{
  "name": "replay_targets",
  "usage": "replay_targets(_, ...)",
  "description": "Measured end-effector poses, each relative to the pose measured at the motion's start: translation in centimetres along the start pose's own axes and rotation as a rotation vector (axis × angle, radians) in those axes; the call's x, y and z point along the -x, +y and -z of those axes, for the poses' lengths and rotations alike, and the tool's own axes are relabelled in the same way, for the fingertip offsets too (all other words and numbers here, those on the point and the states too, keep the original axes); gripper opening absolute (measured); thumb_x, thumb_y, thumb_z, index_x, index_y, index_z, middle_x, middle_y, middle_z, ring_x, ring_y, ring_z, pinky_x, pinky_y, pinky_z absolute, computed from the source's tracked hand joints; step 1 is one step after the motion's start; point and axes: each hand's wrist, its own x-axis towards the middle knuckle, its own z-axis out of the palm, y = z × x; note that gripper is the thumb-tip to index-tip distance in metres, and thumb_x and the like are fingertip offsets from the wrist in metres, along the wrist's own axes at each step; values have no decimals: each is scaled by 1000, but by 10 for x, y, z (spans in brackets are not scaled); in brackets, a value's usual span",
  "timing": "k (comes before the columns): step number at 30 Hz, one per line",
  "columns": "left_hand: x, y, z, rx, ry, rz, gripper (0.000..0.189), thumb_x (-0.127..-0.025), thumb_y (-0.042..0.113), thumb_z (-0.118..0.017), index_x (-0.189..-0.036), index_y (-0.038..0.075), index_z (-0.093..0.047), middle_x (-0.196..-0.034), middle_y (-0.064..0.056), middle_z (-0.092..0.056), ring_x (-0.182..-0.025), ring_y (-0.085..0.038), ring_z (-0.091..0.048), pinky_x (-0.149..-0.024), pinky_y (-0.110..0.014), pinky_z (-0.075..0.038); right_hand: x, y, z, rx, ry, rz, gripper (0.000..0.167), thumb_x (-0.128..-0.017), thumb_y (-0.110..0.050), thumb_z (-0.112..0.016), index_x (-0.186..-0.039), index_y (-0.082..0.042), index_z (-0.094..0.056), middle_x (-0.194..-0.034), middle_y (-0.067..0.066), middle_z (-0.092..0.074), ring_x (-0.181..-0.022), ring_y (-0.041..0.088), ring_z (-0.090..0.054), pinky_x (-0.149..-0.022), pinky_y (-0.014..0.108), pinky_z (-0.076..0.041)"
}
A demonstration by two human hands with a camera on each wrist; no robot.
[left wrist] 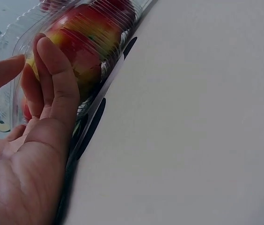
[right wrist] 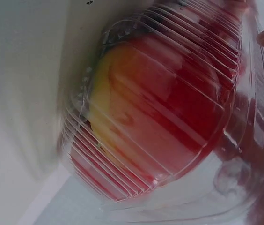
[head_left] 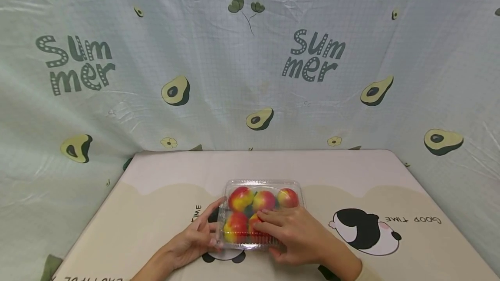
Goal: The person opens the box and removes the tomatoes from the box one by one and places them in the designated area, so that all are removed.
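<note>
A clear plastic clamshell box [head_left: 258, 246] lies on the cloth, with several red-and-yellow apples [head_left: 241, 198] inside. My left hand [head_left: 193, 240] is at the box's left side, fingertips touching the clear wall; the left wrist view shows its fingers [left wrist: 59, 75] against the plastic beside an apple [left wrist: 80, 47]. Across the front right part of the box lies my right hand [head_left: 298, 233], fingers reaching over the top above a front apple and thumb by the front edge. It hides the front right corner. The right wrist view shows the ridged wall close up, with an apple [right wrist: 160, 103] behind it.
A cream and pink cloth printed with pandas [head_left: 363, 231] covers the table [head_left: 156, 211]. Behind and at both sides hangs a pale curtain [head_left: 218, 55] with avocado prints and lettering.
</note>
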Motion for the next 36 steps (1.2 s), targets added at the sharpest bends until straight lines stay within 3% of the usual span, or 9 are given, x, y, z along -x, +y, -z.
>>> replay_targets(7, -3, -1, -2, -58, 33, -17, 105, -87, -11, -52, -165, 31, 4, -144, -18, -54, -114, -26, -64, -94, -30, -58, 2, -1, -1, -1, -19, -16, 63, -75, -39, -87, -133, -26, -67, -136, -2, -70, -116, 15, -73, -93, 36, -62)
replay_targets(14, -5, -4, -1, -99, -1, -70, 105, -84, -12, -51, -165, 28, 2, -134, -16, -64, -107, -20, -67, -92, -28, -58, 2, -1, -4, -16, -10, -25, 60, -75, -37, -87, -130, -26, -67, -134, -3, -71, -112, 14, -74, -89, 33, -63)
replay_targets(18, -6, -5, 0, -128, -21, -96, 106, -81, -14, -49, -165, 26, 1, -135, -15, -65, -111, -19, -67, -97, -31, -58, 3, -2, -4, -19, -3, -32, 60, -74, -37, -87, -129, -26, -67, -131, -3, -73, -108, 14, -75, -84, 30, -63)
replay_targets(24, -5, -4, 1, -201, -12, -97, 109, -83, -14, -55, -166, 27, 3, -130, -14, -66, -100, -14, -70, -88, -28, -60, 3, -3, -5, -16, 9, -40, 59, -75, -36, -87, -129, -25, -67, -130, -3, -73, -106, 14, -76, -82, 29, -63)
replay_targets(31, -2, -3, 3, -116, 5, -19, 105, -89, -10, -52, -165, 35, 4, -116, -6, -65, -88, -14, -62, -89, -27, -55, 2, -2, -6, -3, 25, -14, 60, -75, -37, -87, -131, -25, -68, -131, -2, -73, -108, 14, -76, -83, 30, -63)
replay_targets(36, -1, -3, 5, -46, 22, 4, 94, -97, -7, -43, -165, 37, 6, -96, 2, -64, -87, -15, -67, -93, -31, -57, 1, -2, -4, 18, 29, 13, 59, -75, -38, -87, -130, -23, -70, -133, -1, -72, -114, 14, -74, -86, 31, -63)
